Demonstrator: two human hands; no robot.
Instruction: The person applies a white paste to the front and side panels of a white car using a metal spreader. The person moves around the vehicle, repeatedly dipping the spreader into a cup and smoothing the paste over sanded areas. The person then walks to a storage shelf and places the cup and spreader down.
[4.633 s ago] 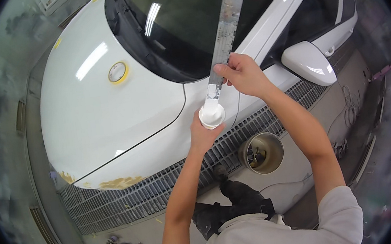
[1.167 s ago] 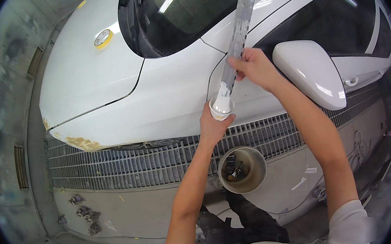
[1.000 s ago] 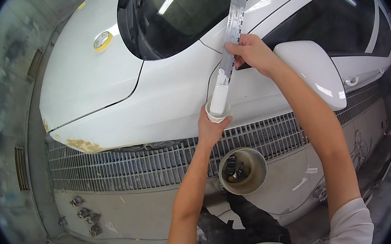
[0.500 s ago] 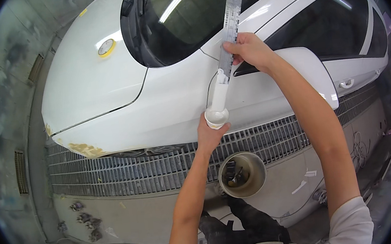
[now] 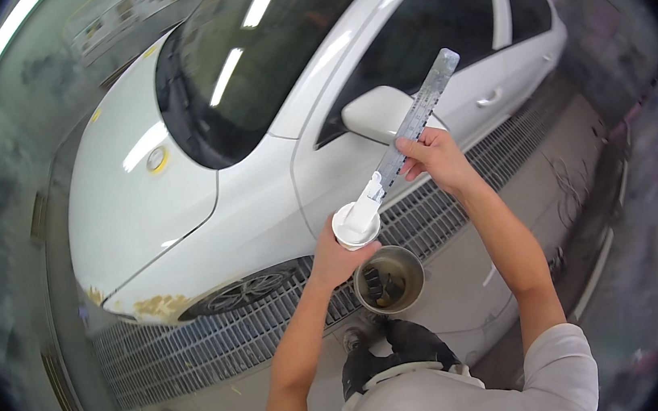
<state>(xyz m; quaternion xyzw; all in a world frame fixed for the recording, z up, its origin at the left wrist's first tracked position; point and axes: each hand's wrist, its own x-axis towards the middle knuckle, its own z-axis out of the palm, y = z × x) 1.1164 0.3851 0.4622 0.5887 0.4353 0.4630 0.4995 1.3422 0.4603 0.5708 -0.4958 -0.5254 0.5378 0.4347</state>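
Note:
My left hand point(image 5: 333, 255) is wrapped round a small white cup point(image 5: 358, 239) in front of the car's front fender. Pinched between the thumb and fingers of my right hand point(image 5: 431, 160) is a flat metal ruler point(image 5: 432, 96), tilted up to the right. Its lower end is coated in thick white paint point(image 5: 363, 208) and rests at or in the cup's mouth; the cup's contents are only partly visible. Beyond both hands stands a white car point(image 5: 264, 205), its side mirror point(image 5: 379, 112) just behind the ruler.
A metal bucket point(image 5: 416, 273) with dark items inside stands on the floor below my hands. A floor grating point(image 5: 200, 358) runs along the car. A roll of yellow-edged tape point(image 5: 157, 159) lies on the hood. Tan patches point(image 5: 160, 307) mark the front fender. Cables point(image 5: 574, 186) lie at the right.
My view has shifted, bringing the front wheel into sight. The ruler has come down toward the cup and leans further right. Both hands keep their holds.

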